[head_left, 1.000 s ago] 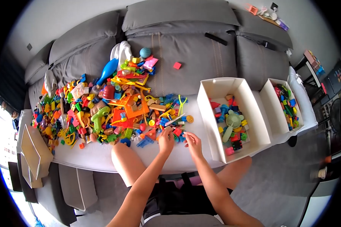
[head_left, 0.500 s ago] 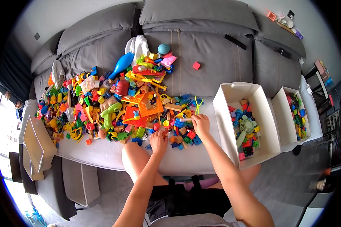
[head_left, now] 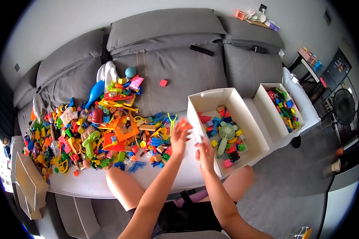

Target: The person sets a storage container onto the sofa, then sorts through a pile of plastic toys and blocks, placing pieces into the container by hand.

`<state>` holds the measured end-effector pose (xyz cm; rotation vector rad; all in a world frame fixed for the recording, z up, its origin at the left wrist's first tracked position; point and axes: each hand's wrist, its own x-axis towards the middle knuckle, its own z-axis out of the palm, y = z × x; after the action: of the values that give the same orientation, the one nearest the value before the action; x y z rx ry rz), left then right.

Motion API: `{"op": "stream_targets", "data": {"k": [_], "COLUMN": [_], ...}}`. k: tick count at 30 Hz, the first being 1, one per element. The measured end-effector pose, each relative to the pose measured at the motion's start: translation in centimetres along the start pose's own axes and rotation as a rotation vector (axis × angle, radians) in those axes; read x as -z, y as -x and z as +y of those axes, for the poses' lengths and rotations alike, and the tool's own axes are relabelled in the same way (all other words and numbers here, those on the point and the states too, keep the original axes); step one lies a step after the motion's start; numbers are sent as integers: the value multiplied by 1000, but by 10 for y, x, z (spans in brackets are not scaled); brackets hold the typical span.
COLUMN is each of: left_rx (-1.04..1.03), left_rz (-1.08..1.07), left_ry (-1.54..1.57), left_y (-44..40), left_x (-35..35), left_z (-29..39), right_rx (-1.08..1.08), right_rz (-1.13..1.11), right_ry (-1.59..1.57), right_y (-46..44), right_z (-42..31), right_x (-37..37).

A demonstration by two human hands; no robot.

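- both hands hover beside the white box [head_left: 213, 96]; the left hand [head_left: 180, 140] pinches a blurred red-orange toy [head_left: 183, 124] at its fingertips;
- the right hand [head_left: 204, 154] is curled, apparently gripping a pale slim piece [head_left: 198, 134] near the box's left wall; its exact shape i cannot tell;
- both look like light, stiff, perhaps slippery plastic; i'd hold the toy by its sides, the piece around its middle

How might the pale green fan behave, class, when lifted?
The pale green fan looks like moulded plastic, so probably stiff. Its wide round head may tip downward if lifted by the handle. Lying among loose toys, it could shift neighbours.
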<state>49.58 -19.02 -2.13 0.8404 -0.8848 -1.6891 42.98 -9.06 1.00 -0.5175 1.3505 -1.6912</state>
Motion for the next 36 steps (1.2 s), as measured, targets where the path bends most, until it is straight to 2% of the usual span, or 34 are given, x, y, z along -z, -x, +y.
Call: {"op": "stream_targets", "data": {"k": [3, 4, 6, 9, 10, 13, 16, 18, 19, 22, 26, 27, 30, 31, 34, 35, 36], "left_rx": [10, -74, -152, -269, -269, -546, -478, -430, -407, -280, -299, -404, -199, -192, -62, -59, -56], "left_rz": [-155, -171, -205, -10, 41, 208, 270, 169, 117, 0, 97, 181, 434, 472, 740, 763, 780], "left_ry": [-87, -213, -339, -665, -788, -1148, -1334, -1365, -1376, -1410, -1270, -1198, -751, -367, 156, 215, 276], "left_y": [11, 7, 14, 41, 49, 72, 81, 78, 75, 64, 45, 43, 43, 46, 51, 50, 48], "left_x": [-53, -50, -28, 28, 51, 110, 146, 156, 158, 160, 173, 175, 189, 184, 167, 159, 149], "left_z": [18, 1, -17, -37, -40, -38, -26, -21, -18, -16, -34, -37, -50, -50, -40, -41, -46], "right_rx": [412, 506, 654, 679, 655, 456, 413, 353, 483, 457, 420, 486, 599, 328, -541, -625, -617], "right_rz": [280, 373, 384, 139, 67, -163, -323, -375, -346, -405, -297, -267, -80, -45, -41, -53, -49], "right_ry": [392, 579, 759, 571, 642, 827, 1150, 1357, 1400, 1501, 1415, 1374, 991, 774, -216, -302, -330], "right_y": [-22, -24, -14, -6, -2, -8, -12, -14, -20, -39, -57, -58, -56, -53, -30, -21, -14], "right_z": [-3, -4, -8, 21, 27, 81, 109, 119, 130, 140, 143, 142, 146, 149, 131, 125, 127], "right_x": [25, 29, 26, 13, 3, -13, -33, -46, -48, -51, -46, -41, -26, -22, -4, -3, 3]}}
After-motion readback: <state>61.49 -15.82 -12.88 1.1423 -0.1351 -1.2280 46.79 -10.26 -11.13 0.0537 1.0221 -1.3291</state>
